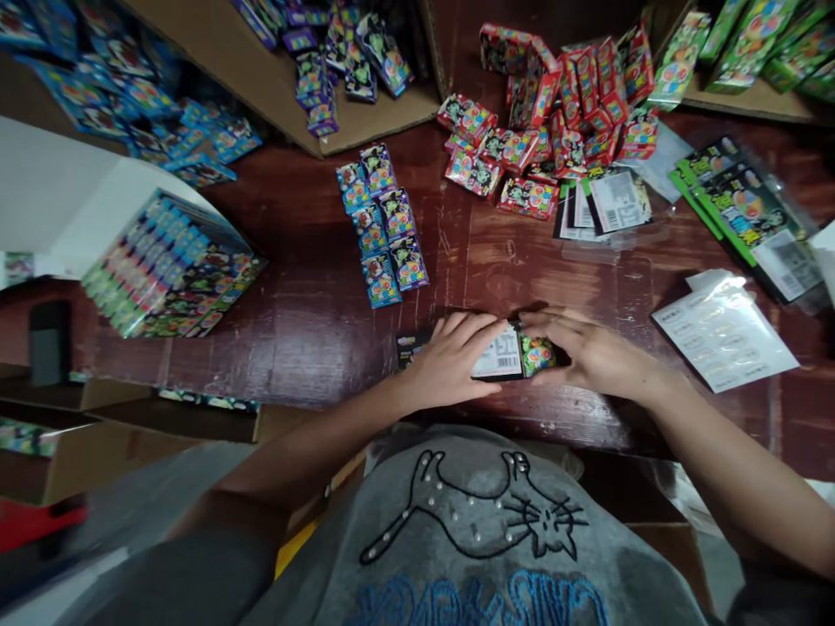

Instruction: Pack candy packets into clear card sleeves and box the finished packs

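Laying my left hand (450,361) over the black package (496,363) with its white barcode label (505,349), I can't tell from afar whether it grips; my right hand (580,349) grasps the small green box (537,355) at the package's right end, near the surface's (306,339) front edge, blue and purple boxes (382,228) beyond.

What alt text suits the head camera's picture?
A person's left hand rests on a dark labelled package, the right hand on a green packet at its end. Blue packets, purple packets and red boxes lie beyond on a brown table.
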The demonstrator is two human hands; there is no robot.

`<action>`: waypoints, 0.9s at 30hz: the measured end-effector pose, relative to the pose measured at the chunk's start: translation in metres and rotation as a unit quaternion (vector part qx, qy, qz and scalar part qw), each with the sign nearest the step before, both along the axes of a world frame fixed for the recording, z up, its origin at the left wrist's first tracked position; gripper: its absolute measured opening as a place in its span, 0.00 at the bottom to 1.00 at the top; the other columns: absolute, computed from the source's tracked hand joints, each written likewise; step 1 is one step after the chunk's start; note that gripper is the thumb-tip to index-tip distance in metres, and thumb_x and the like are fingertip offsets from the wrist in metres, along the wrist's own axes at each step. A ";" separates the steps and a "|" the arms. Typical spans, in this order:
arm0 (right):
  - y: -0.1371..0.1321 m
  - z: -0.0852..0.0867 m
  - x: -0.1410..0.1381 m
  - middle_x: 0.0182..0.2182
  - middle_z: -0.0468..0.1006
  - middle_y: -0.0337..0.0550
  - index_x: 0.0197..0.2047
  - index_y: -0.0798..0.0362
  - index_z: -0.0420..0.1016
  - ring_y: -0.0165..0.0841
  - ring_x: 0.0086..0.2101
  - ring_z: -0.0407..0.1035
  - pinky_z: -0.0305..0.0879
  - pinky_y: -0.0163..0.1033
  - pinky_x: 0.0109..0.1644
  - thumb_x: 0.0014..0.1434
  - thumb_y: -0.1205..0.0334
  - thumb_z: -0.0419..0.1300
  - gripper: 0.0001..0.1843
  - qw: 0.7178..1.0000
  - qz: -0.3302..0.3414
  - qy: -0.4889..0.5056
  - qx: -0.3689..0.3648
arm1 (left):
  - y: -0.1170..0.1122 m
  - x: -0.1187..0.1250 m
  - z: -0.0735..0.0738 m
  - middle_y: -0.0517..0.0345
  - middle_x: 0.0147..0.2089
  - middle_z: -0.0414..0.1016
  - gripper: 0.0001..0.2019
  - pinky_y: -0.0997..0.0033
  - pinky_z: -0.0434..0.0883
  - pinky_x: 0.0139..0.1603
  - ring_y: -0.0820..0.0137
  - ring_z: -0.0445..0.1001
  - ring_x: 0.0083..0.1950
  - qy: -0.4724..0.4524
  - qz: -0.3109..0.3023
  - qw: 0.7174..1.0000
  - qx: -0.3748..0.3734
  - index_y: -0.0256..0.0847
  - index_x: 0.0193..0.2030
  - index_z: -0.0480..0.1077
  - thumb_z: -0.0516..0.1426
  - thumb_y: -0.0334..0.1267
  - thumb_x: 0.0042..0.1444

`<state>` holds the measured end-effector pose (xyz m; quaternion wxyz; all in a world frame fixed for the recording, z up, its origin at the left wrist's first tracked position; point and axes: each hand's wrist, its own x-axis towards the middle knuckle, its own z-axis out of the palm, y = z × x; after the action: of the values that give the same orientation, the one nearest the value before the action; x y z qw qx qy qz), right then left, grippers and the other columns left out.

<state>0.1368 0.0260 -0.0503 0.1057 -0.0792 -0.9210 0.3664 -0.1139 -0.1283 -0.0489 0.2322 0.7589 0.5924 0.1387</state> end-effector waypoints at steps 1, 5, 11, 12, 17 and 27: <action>-0.002 -0.004 -0.003 0.66 0.75 0.62 0.65 0.54 0.72 0.53 0.67 0.69 0.69 0.62 0.70 0.62 0.46 0.71 0.34 1.000 -0.013 0.002 0.009 | 0.001 0.002 -0.001 0.42 0.72 0.67 0.47 0.47 0.63 0.72 0.49 0.64 0.69 0.002 0.002 1.000 0.004 0.39 0.77 0.57 0.72 0.50 0.55; -0.010 -0.013 -0.006 0.71 0.69 0.63 0.65 0.52 0.70 0.53 0.70 0.65 0.66 0.65 0.72 0.63 0.46 0.69 0.33 0.999 -0.051 0.015 0.007 | 0.002 0.013 -0.004 0.41 0.71 0.68 0.47 0.46 0.65 0.68 0.47 0.66 0.67 0.013 0.042 0.999 0.014 0.39 0.76 0.58 0.71 0.52 0.56; -0.022 -0.007 0.011 0.77 0.57 0.62 0.76 0.48 0.59 0.55 0.75 0.54 0.61 0.67 0.74 0.62 0.42 0.70 0.47 0.984 -0.178 0.031 -0.002 | 0.009 0.034 -0.004 0.40 0.72 0.67 0.47 0.44 0.64 0.68 0.46 0.66 0.68 -0.003 0.099 0.994 0.043 0.43 0.78 0.55 0.71 0.49 0.56; -0.023 -0.006 0.014 0.73 0.65 0.61 0.74 0.48 0.62 0.55 0.72 0.61 0.64 0.66 0.72 0.64 0.44 0.69 0.41 0.974 -0.226 0.028 -0.002 | 0.012 0.038 -0.003 0.40 0.72 0.67 0.48 0.43 0.64 0.69 0.45 0.66 0.69 -0.011 0.113 0.992 0.050 0.43 0.78 0.55 0.71 0.50 0.56; -0.020 0.001 0.019 0.57 0.84 0.47 0.67 0.45 0.74 0.42 0.54 0.80 0.77 0.51 0.61 0.72 0.53 0.62 0.22 0.946 -0.306 0.033 -0.100 | 0.037 0.050 0.005 0.40 0.71 0.68 0.42 0.44 0.69 0.70 0.49 0.70 0.70 -0.187 0.201 0.961 0.032 0.44 0.77 0.59 0.69 0.48 0.60; -0.003 0.018 0.028 0.55 0.79 0.48 0.63 0.40 0.80 0.41 0.57 0.75 0.75 0.53 0.63 0.68 0.56 0.66 0.20 0.957 -0.257 0.092 -0.098 | 0.055 0.074 0.002 0.48 0.59 0.79 0.25 0.60 0.80 0.54 0.63 0.80 0.55 -0.491 0.259 0.831 -0.037 0.45 0.70 0.64 0.61 0.40 0.68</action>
<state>0.1652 0.0231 -0.0321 0.2726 -0.2892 -0.8153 0.4212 -0.0404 -0.0734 -0.0470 0.4762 0.4007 0.5800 0.5256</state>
